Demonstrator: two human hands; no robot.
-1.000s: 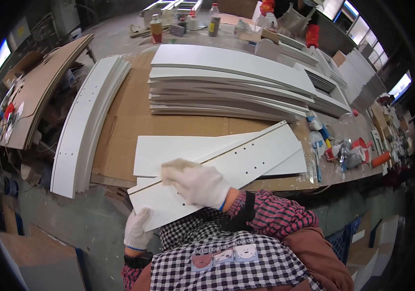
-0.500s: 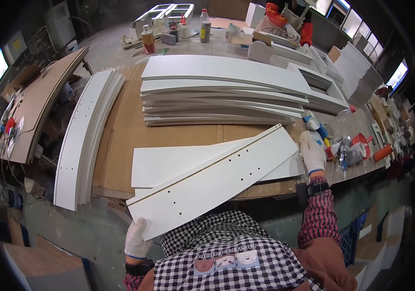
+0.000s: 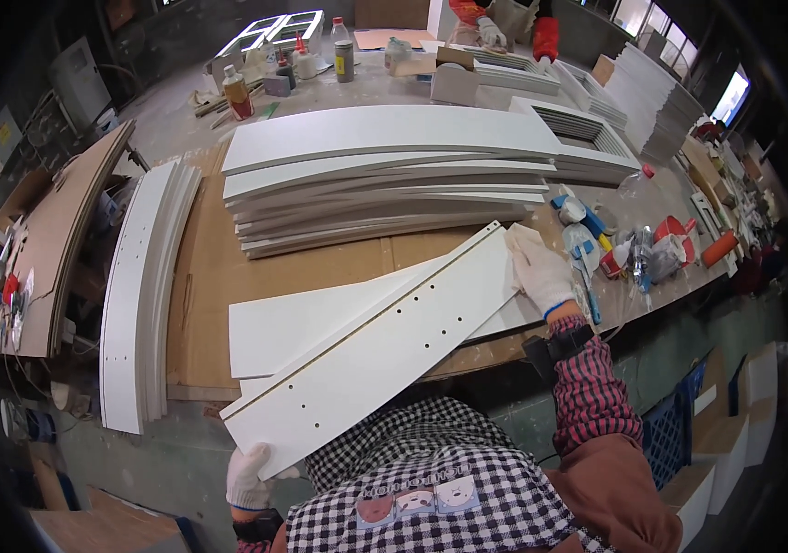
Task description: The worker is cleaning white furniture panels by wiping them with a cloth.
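Note:
A white panel [image 3: 366, 346] with a long groove and several drilled holes lies aslant in front of me, its near left end past the table edge. At that lower left corner my left hand [image 3: 251, 477], in a white glove, grips the panel, its fingers partly underneath. My right hand [image 3: 539, 269], also gloved, lies against the panel's far right end, fingers stretched along the end edge. Beneath the drilled panel rests another white panel [image 3: 293, 318], partly covered. Behind them stands a stack of white panels [image 3: 385, 134].
Drilled panels [image 3: 136, 276] are stacked at the left table edge. Blue-handled tools [image 3: 583, 253] and a red cup [image 3: 675, 230] lie to the right. Bottles [image 3: 306, 63] stand at the back. Across the table another person's gloved hand [image 3: 493, 35] is over louvred frames [image 3: 588, 138].
My right hand has moved left from beside the tools onto the panel's right end. The left hand still holds the lower left corner. The whole view has shifted somewhat.

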